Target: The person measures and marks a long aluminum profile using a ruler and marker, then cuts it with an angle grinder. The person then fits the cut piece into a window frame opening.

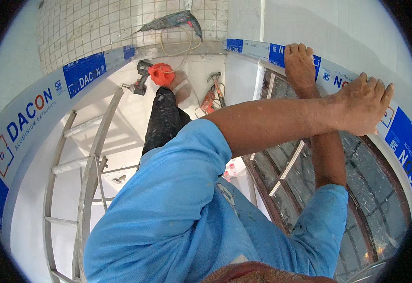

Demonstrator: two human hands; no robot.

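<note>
My arms cross, the left forearm lying over the right. With its fingers curled over the edge of the frame profile (328,75) wrapped in blue-and-white film, my left hand (364,104) grips the profile at the right. My right hand (300,66) holds the same profile farther away, its fingertips bent over the upper edge. Both palms are hidden. Below the profile is a window with dark glass panes and brown bars (286,193). A second film-wrapped profile (41,108) curves along the left side.
A ladder (92,165) stands at the left. Ahead lie a corded drill (175,21) on tiles, a cordless drill (142,78), an orange-red bag (161,74), a hammer (215,82) and a red power tool (209,101). My bare foot (182,89) is beside the bag.
</note>
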